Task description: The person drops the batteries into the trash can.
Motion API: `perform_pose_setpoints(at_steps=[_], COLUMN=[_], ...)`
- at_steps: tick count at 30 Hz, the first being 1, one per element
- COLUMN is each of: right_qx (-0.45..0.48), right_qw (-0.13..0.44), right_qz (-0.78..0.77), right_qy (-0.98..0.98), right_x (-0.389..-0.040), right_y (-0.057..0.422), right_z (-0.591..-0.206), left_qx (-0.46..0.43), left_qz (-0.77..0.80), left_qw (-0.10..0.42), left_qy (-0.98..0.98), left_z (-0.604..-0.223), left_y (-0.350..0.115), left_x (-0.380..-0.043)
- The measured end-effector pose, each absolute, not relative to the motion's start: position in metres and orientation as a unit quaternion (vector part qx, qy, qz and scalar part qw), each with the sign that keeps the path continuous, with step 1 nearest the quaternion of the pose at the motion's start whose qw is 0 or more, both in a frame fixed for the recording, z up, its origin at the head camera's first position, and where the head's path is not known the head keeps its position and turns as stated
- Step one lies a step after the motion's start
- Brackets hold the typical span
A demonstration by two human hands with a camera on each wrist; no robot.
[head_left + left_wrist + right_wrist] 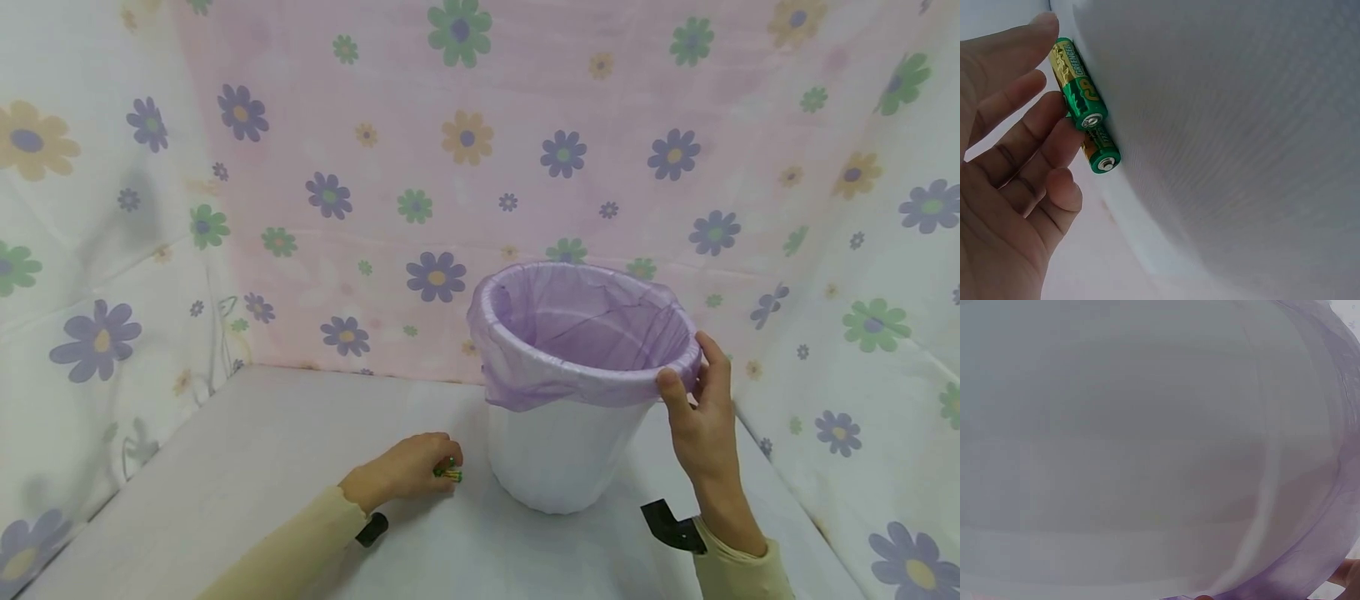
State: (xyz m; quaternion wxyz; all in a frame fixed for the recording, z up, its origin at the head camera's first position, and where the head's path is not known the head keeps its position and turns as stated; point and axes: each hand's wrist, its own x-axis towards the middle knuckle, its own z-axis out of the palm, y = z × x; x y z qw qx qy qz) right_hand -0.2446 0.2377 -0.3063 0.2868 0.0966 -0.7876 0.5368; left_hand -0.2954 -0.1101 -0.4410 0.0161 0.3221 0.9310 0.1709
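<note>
A white trash can [562, 454] stands upright, lined with a purple plastic bag [573, 385] folded over its rim. My right hand [705, 425] grips the rim at its right side, thumb and fingers on the bag. In the right wrist view the can's white wall [1116, 425] fills most of the picture, and a fingertip shows at the bottom edge. Left of the can, my left hand [412, 468] is low at the table, its fingers curled about two green-and-gold batteries [1079, 87]. They lie side by side against the white tabletop, thumb tip at one battery's far end.
A white cloth-covered table [300, 433] lies under everything. Flower-printed cloth hangs behind as a pink back wall [390, 92] and as white sides left and right. Black straps [675, 529] show at both wrists.
</note>
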Motion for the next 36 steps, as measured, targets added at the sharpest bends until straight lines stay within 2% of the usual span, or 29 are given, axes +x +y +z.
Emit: perform_pose_setpoints(at_steps=[12,36], right_qx=[0.101,0.098], right_qw=[0.288,0.287], right_qz=[0.539,0.529], right_qy=[-0.785,-0.793], right_x=[-0.2445,-0.2433], right_y=[0.2373,0.2370], right_z=[-0.3065,-0.3053], left_qx=[0.318,0.329], left_qz=[0.219,0.238], left_qw=[0.069,0.061], left_qy=[0.920,0.912], left_z=[-0.4485,-0.4412], left_y=[-0.1097,-0.1139], left_x=[-0.2960,-0.2896])
